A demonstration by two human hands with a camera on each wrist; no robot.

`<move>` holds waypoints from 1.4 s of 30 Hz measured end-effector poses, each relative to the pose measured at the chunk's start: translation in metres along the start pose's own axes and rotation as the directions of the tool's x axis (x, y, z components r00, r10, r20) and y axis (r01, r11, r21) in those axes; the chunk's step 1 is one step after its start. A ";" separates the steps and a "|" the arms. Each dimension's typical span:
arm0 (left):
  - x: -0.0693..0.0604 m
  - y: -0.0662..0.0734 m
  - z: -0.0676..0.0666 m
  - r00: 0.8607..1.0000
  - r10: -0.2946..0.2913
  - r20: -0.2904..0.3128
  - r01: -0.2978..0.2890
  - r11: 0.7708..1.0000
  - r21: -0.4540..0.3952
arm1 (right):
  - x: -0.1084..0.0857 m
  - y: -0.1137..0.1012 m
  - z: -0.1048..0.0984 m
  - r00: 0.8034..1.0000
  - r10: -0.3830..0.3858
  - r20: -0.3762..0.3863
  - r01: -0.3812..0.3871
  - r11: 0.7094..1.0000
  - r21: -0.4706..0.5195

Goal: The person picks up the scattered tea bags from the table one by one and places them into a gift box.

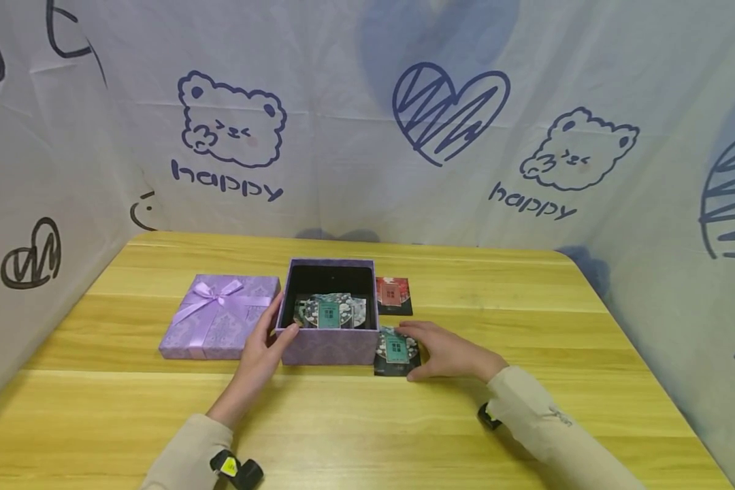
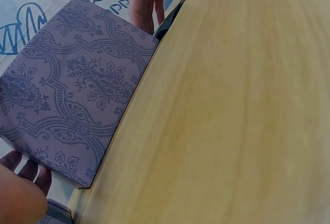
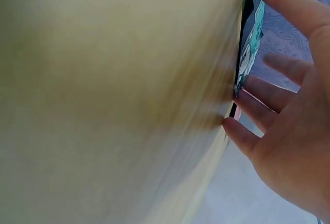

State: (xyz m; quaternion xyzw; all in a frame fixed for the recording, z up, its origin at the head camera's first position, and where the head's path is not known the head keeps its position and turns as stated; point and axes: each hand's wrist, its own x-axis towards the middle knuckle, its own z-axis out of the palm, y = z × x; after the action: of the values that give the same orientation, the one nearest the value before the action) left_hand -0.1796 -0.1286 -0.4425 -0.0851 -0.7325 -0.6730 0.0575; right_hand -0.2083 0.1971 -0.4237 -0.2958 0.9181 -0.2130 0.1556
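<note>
A purple patterned gift box (image 1: pixel 329 347) stands open on the table, with several flat packets (image 1: pixel 329 312) with teal labels inside. My left hand (image 1: pixel 263 350) grips its front left corner, thumb on the front rim and fingers along the left wall. In the left wrist view the box's front wall (image 2: pixel 77 90) faces the camera. Right of the box lies a flat black packet (image 1: pixel 397 350) with a teal label. My right hand (image 1: pixel 447 350) is spread over its right side, fingers at the far edge (image 3: pixel 250 53) and thumb at the near edge.
The purple lid (image 1: pixel 220 316) with a ribbon bow lies left of the box. A flat packet (image 1: pixel 395 294) with a red label lies behind the teal one, beside the box's right wall. A printed white curtain (image 1: pixel 343 136) hangs behind the wooden table (image 1: pixel 367 435).
</note>
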 end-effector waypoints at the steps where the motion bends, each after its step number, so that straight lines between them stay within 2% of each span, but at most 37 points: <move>1: 0.000 0.000 0.000 1.000 0.000 -0.002 0.000 1.000 -0.003 | 0.000 0.000 0.000 1.000 0.001 0.001 -0.001 1.000 -0.005; 20: 0.000 0.001 0.000 1.000 -0.015 0.001 0.015 1.000 0.008 | -0.006 0.000 -0.006 0.998 0.045 -0.038 -0.043 0.999 0.027; 33: 0.000 0.001 0.000 1.000 -0.020 -0.002 0.020 1.000 0.020 | -0.008 0.002 -0.013 0.996 -0.016 -0.084 0.016 1.000 -0.010; 42: 0.000 0.001 0.000 1.000 -0.025 -0.010 0.025 0.999 0.020 | -0.009 0.004 -0.020 0.993 -0.029 -0.113 0.027 0.999 -0.023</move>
State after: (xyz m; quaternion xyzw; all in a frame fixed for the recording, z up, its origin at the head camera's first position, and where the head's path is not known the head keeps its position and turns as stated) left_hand -0.1798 -0.1285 -0.4416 -0.0721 -0.7399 -0.6667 0.0535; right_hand -0.2112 0.2112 -0.4070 -0.2977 0.9234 -0.2219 0.0972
